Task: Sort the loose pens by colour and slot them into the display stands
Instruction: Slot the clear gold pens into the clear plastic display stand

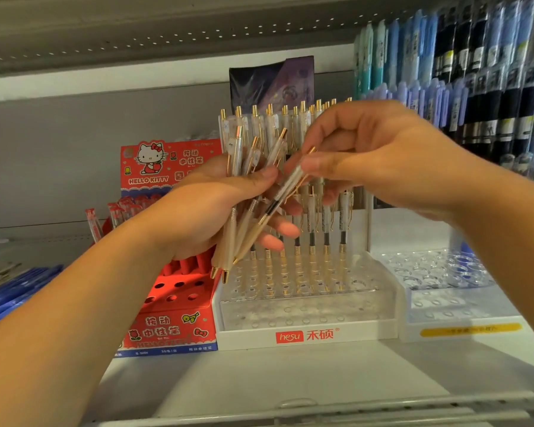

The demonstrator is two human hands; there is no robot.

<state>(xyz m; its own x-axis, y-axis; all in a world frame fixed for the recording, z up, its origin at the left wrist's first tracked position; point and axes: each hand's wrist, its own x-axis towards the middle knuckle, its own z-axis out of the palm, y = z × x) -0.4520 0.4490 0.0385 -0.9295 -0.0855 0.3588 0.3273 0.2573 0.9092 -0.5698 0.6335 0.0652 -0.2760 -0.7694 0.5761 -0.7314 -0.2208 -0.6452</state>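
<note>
My left hand [210, 208] grips a bundle of white-and-gold pens [239, 167], tips pointing down, in front of the clear and white display stand [305, 335]. My right hand [370, 158] pinches one white-and-gold pen [285, 192] between thumb and fingers at the edge of that bundle. The pen slants down to the left. Rows of the same gold pens [312, 260] stand upright in the stand's back holes; its front holes are bare.
A red Hello Kitty stand [170, 328] with red pens sits to the left. At the right is a clear stand [444, 303] with mostly bare holes. Blue pens [13, 291] lie at the far left. Blue and black pens [475, 72] hang at upper right.
</note>
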